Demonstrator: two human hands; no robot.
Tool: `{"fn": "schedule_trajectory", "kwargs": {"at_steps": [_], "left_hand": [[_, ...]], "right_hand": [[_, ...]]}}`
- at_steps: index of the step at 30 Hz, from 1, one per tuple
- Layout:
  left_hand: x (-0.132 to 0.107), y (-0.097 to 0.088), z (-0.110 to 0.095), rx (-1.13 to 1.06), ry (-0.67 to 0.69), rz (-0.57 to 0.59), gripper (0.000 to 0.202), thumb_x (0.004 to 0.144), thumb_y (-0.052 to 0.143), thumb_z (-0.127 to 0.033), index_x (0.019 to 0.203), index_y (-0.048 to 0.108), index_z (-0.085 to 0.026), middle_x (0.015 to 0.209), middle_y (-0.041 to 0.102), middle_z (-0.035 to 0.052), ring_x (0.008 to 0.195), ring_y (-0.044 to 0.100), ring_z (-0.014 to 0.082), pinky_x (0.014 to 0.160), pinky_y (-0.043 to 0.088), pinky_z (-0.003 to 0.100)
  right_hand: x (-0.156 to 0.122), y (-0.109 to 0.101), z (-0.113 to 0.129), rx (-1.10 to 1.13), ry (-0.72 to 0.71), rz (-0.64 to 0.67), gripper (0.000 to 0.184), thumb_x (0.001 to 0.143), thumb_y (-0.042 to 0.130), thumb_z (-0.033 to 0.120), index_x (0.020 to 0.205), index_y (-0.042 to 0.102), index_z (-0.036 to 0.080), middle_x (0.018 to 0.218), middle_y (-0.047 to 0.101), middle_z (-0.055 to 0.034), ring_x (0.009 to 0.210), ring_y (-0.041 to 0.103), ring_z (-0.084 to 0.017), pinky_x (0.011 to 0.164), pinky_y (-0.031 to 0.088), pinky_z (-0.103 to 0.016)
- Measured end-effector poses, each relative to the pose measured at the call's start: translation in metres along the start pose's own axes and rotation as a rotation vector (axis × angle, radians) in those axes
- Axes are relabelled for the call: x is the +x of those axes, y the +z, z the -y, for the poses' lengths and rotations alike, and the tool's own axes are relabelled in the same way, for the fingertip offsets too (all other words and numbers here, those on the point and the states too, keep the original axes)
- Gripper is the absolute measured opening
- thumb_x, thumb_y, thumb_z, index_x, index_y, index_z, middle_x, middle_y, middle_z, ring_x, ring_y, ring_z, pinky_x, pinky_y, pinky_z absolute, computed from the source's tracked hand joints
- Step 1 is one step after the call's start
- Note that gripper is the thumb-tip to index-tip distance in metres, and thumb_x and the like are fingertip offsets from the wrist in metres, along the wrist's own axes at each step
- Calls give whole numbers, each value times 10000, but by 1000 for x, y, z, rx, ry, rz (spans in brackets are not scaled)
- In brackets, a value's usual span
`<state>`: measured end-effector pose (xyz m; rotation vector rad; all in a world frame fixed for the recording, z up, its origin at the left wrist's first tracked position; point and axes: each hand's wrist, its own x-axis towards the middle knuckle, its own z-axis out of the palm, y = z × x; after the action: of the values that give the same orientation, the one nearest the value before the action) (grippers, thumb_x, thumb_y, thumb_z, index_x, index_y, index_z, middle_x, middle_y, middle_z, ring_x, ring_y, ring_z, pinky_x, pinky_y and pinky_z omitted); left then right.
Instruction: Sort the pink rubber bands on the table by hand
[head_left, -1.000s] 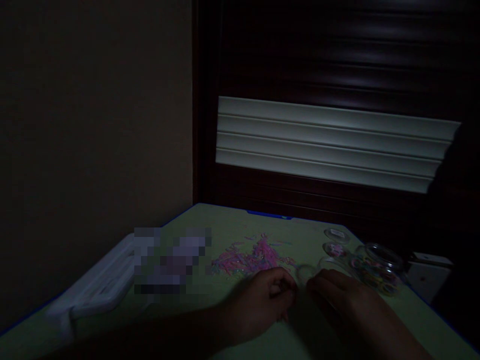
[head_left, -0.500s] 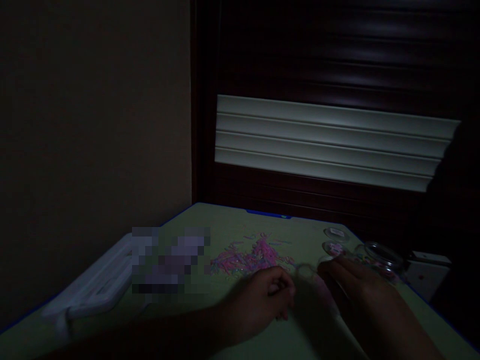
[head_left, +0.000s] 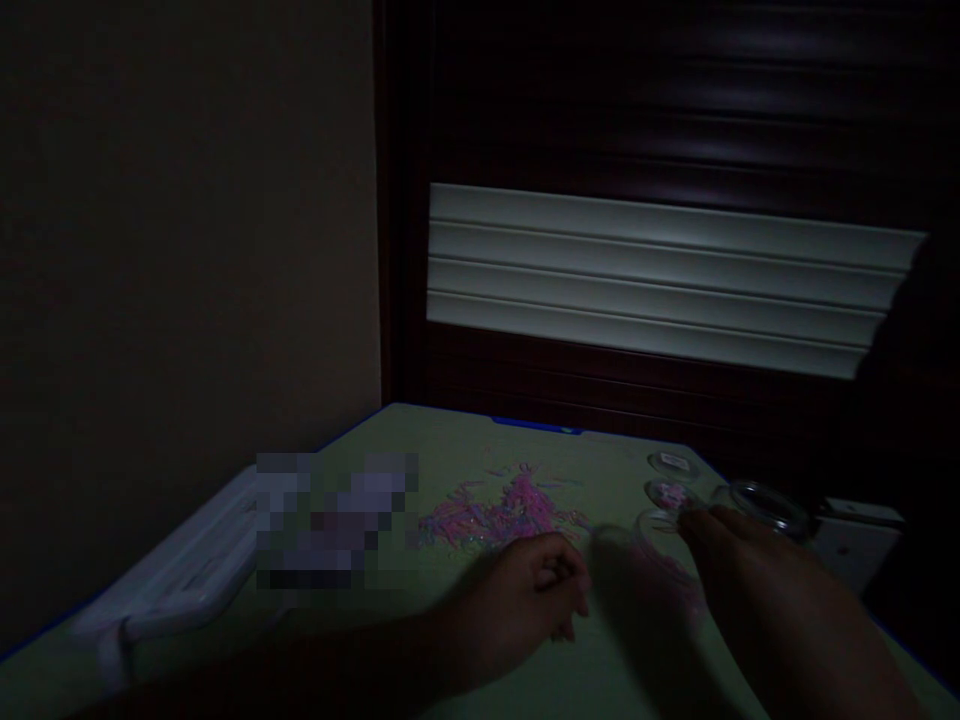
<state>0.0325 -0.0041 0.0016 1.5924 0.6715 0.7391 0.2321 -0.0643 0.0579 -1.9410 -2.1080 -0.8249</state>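
Note:
My left hand (head_left: 525,595) rests on the table with its fingers curled closed in front of a loose pile of thin pink and lilac pieces (head_left: 517,515), perhaps small elastic bands. Whatever it may hold is hidden. My right hand (head_left: 765,585) is bent over the right side, fingers together and pointing down beside a clear round container (head_left: 646,525). Its fingertips are dark, and I cannot see what is in them. Pink pieces (head_left: 667,585) show by that container. Behind it lies a small clear tub with pink pieces (head_left: 669,494).
A clear lid with a white label (head_left: 673,462) lies at the back right, near another clear round lid (head_left: 769,505). A white box (head_left: 855,540) stands past the right edge. On the left are a white slotted frame (head_left: 180,570) and a blurred-out object (head_left: 345,520).
My right hand has moved right, away from the clear container, uncovering its rim and the pink pieces by it. My left hand has hardly moved.

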Motion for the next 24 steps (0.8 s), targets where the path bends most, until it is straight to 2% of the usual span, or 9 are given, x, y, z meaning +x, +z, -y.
{"fn": "schedule_trajectory", "kwargs": {"at_steps": [5,12,19,24], "left_hand": [[1,-1,1,8,1,5,100,808,499,-251,812,528,-156,716,575,-11,567,514,91,538,385,209],[0,0,1,6,4,4,110,806,508,-262,815,529,-155,725,576,-7,577,517,94,545,390,210],[-1,1,-2,21,-31,-14,127,797,509,-286,807,525,-160,721,571,-10,578,520,96,563,399,215],[0,1,1,13,-2,1,122,799,511,-279,809,523,-158,713,568,-14,573,517,95,550,393,214]], "right_hand": [[-1,1,-2,54,19,51,386,673,450,-22,938,658,166,948,657,-104,838,616,-246,707,488,-368],[-2,7,-5,76,-31,29,370,686,426,2,938,645,163,929,659,-113,786,628,-247,647,501,-382],[-3,6,-4,98,-34,38,395,677,425,-10,960,644,158,976,648,-125,829,619,-256,682,489,-389],[-1,6,-3,111,-1,82,419,665,422,-25,970,643,159,975,646,-121,830,613,-258,691,479,-397]]}}
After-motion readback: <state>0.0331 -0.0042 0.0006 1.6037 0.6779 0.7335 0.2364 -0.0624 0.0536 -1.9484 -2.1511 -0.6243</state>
